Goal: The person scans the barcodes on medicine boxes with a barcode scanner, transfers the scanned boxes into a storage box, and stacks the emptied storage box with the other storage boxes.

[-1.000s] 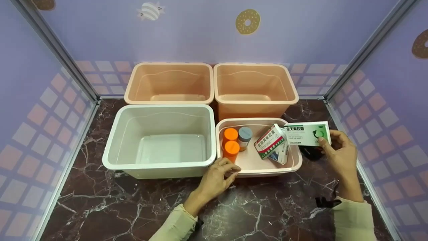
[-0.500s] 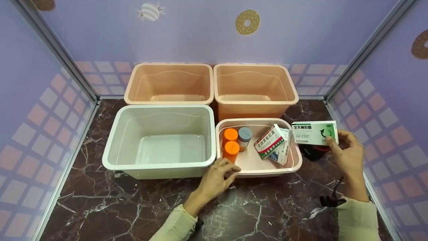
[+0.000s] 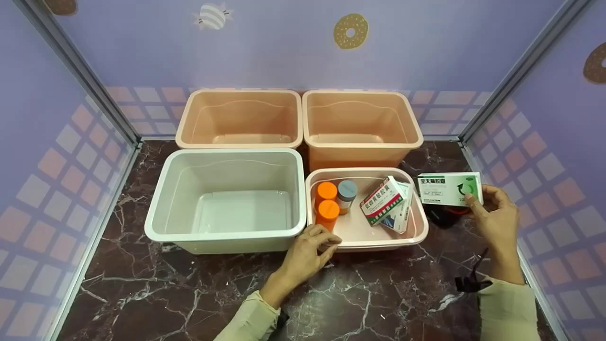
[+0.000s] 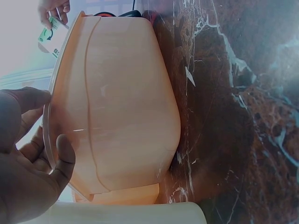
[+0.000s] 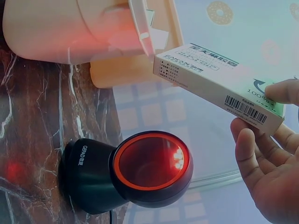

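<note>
Above marble (image 3: 213, 289), right hand (image 3: 496, 213), raised, pinches a carton (image 3: 445, 190); left hand (image 3: 305, 253) grips a bin (image 3: 388, 244).

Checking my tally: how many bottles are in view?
3, inside the pink tub, toward its left: front orange-capped bottle, rear orange-capped bottle, and grey-capped bottle beside them. More could be hidden.

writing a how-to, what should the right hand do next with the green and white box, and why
I'd have the right hand ease the box toward the black scanner, probably: its window glows red, the box's barcode is in plain view, and a gap separates box and scanner.
</note>
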### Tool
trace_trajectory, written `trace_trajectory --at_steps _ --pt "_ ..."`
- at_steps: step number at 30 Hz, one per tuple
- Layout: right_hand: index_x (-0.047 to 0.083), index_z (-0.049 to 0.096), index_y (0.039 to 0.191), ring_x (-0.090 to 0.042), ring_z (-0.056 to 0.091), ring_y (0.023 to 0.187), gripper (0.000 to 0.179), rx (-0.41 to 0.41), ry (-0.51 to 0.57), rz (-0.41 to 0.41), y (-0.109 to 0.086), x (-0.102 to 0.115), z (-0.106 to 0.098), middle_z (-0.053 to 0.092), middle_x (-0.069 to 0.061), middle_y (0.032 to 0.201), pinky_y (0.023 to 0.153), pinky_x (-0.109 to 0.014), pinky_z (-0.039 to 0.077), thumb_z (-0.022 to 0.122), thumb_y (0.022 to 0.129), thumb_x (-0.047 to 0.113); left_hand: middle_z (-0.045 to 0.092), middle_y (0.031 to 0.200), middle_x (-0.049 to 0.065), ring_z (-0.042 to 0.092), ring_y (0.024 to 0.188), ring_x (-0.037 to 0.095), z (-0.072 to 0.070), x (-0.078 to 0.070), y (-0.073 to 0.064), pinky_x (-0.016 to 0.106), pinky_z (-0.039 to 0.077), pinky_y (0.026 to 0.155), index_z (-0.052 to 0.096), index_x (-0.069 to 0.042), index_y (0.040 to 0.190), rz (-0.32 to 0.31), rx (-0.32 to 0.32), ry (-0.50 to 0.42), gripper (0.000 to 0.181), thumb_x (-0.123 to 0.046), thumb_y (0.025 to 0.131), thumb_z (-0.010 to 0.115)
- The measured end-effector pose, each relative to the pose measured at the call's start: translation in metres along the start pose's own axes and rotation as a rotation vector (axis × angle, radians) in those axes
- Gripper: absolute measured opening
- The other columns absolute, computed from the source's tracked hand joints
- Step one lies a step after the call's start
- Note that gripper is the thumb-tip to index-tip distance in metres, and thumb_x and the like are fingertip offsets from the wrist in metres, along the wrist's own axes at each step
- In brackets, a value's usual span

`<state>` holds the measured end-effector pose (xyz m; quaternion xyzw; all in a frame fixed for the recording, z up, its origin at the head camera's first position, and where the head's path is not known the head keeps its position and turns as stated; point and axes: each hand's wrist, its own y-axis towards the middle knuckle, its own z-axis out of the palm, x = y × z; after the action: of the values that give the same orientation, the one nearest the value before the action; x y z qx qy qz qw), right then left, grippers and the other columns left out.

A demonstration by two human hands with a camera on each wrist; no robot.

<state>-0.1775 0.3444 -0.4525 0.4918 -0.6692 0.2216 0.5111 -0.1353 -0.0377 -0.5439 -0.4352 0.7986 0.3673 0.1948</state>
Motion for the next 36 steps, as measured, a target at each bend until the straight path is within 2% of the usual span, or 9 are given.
trace_trajectory --at_steps 8,15,23,36 --pt "0.010 0.065 0.107 0.002 0.060 0.069 0.020 -0.010 -0.050 -0.002 0.016 -0.034 0.001 0.063 0.019 0.078 0.052 -0.013 0.051 0.073 0.088 0.009 0.067 0.094 -0.005 0.060 0.096 0.014 0.001 0.002 0.000 0.027 0.051 0.087 0.076 -0.019 0.101 0.023 -0.020 0.007 0.012 -0.021 0.090 0.074" --pt "0.009 0.064 0.109 0.004 0.060 0.069 0.023 0.013 -0.105 0.011 0.019 -0.042 0.002 0.062 0.020 0.081 0.052 -0.013 0.049 0.073 0.089 0.013 0.067 0.094 -0.005 0.061 0.096 0.015 0.002 0.001 0.000 0.027 0.051 0.087 0.076 -0.019 0.101 0.017 -0.019 0.004 0.011 -0.020 0.090 0.074" --pt "-0.001 0.065 0.113 0.008 0.057 0.074 0.029 0.017 -0.179 -0.065 0.019 -0.046 0.006 0.058 0.027 0.082 0.063 -0.005 0.046 0.073 0.088 0.011 0.067 0.094 -0.005 0.060 0.097 0.015 0.003 0.001 0.000 0.029 0.050 0.088 0.076 -0.020 0.101 0.004 -0.009 0.007 0.011 -0.021 0.090 0.074" --pt "0.000 0.065 0.114 0.012 0.055 0.074 0.031 0.040 -0.257 -0.096 0.020 -0.050 0.009 0.056 0.029 0.082 0.065 -0.004 0.044 0.073 0.088 0.014 0.066 0.096 -0.005 0.060 0.097 0.014 0.001 0.001 -0.001 0.027 0.051 0.087 0.076 -0.020 0.102 -0.006 -0.002 -0.005 0.012 -0.021 0.090 0.073"
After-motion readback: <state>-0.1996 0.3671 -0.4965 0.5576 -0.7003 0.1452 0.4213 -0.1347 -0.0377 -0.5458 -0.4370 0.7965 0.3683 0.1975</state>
